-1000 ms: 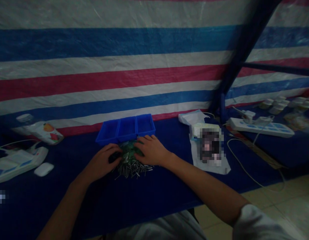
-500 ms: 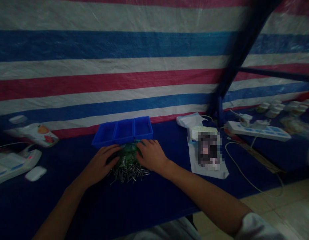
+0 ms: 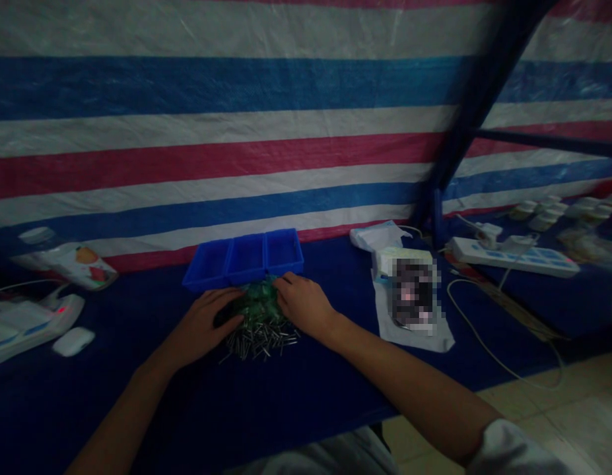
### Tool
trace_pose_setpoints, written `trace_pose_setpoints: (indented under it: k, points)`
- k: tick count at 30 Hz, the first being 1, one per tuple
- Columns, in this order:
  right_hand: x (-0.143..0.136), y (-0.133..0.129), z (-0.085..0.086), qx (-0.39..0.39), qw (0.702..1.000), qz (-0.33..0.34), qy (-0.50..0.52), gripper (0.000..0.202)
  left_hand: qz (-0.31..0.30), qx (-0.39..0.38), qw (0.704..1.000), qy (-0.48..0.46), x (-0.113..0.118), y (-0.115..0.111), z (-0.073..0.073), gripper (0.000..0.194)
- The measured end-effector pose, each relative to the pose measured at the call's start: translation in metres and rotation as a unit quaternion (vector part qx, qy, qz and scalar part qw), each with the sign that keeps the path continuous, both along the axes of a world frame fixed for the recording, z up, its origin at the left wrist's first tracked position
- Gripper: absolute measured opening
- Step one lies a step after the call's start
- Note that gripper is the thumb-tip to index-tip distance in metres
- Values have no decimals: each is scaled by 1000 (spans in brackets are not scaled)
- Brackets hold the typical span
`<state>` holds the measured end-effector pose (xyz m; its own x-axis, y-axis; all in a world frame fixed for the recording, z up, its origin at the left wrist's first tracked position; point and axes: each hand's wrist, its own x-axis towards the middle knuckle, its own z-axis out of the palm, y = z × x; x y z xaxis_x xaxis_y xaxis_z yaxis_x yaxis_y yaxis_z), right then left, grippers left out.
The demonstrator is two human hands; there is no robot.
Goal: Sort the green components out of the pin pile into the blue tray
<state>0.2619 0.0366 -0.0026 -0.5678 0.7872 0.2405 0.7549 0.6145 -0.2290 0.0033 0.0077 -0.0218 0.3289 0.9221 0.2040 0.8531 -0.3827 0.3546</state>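
A heap of small green parts with thin metal legs [image 3: 259,323] lies on the dark blue table, just in front of a blue tray with three compartments [image 3: 246,257]. My left hand [image 3: 203,328] rests on the heap's left side, fingers curled over it. My right hand [image 3: 302,305] lies on the heap's right side, fingertips in the green parts. Whether either hand pinches a part is hidden in the dim light.
A white power strip [image 3: 516,256], cables and small white jars [image 3: 538,212] sit at the right. A white cloth with a box [image 3: 409,290] lies beside the heap. At the left are a white device [image 3: 23,323], a mouse-like object [image 3: 74,342] and a printed pouch [image 3: 70,262]. A striped tarp hangs behind.
Both hands stay on the heap with only slight finger shifts; the right hand has drawn a little closer to the tray. The view has wobbled slightly.
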Motion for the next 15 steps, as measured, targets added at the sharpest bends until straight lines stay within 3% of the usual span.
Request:
trace_pose_setpoints:
  k: [15]
  points:
    - [0, -2, -1, 79, 993, 45, 75, 30, 2, 36, 999, -28, 1, -3, 1, 55]
